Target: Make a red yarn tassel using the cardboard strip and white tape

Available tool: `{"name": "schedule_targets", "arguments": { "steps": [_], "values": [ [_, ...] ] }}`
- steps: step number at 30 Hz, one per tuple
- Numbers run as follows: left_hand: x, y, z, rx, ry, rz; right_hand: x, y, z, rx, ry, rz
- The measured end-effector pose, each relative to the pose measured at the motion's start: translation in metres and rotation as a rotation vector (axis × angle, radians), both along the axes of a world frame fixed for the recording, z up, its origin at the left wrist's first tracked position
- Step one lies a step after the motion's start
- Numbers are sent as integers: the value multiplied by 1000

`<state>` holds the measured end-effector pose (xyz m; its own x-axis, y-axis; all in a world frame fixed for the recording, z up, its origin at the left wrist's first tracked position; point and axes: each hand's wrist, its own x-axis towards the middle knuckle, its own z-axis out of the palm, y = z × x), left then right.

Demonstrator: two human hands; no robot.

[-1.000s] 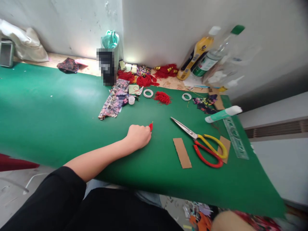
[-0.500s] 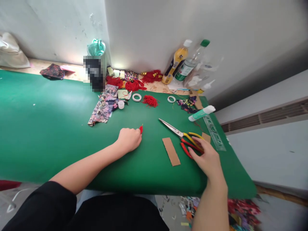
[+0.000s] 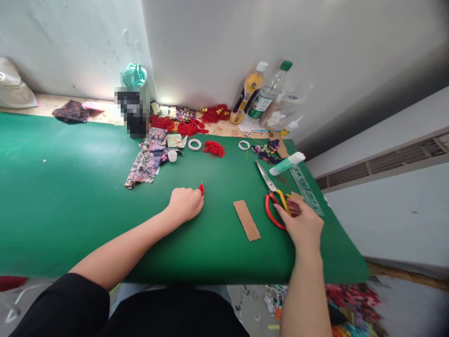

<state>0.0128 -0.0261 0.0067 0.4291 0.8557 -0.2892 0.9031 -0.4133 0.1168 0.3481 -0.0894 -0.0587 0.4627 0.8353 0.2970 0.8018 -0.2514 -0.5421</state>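
Red tuft [image 3: 201, 188] with a thin yellowish tip pokes out of the left hand [image 3: 187, 204], over the middle of the green bench [image 3: 87, 196]; the rest of it is hidden inside the clenched fingers. The right hand [image 3: 303, 220], nearer the bench's right edge, grasps the handles of the scissors [image 3: 269, 184]. It covers much of the yellow handle, so how the fingers sit in the loops is hard to make out. The blades point toward the far edge.

Between the hands lies a bare cardboard strip [image 3: 247, 220]. A second cardboard piece [image 3: 297, 197] is partly hidden behind the right hand. Beyond the scissors, a glue stick [image 3: 287, 164] lies across the far end of a clear ruler [image 3: 307, 191], blocking part of it, along the right edge.

Farther back sit a red thread pile [image 3: 214, 149], a small white cup [image 3: 172, 156] and floral cloth [image 3: 147, 161]. Against the wall, a yellow bottle [image 3: 248, 93] leans at the far edge; a dark object [image 3: 135, 114] farther left is pixelated past recognition. The picture cuts off the bench's left end.
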Motion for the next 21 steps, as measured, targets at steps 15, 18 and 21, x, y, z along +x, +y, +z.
{"name": "schedule_targets", "arguments": {
  "steps": [15, 18, 21],
  "values": [
    [0, 1, -3, 36, -2, -26, -87, 119, 72, -420, -233, 356],
    [0, 1, -3, 35, -13, -29, -95, 112, 72, -469, -164, 493],
    [0, 1, -4, 30, -21, -27, -101, 76, 65, -524, -49, 579]
  ]
}}
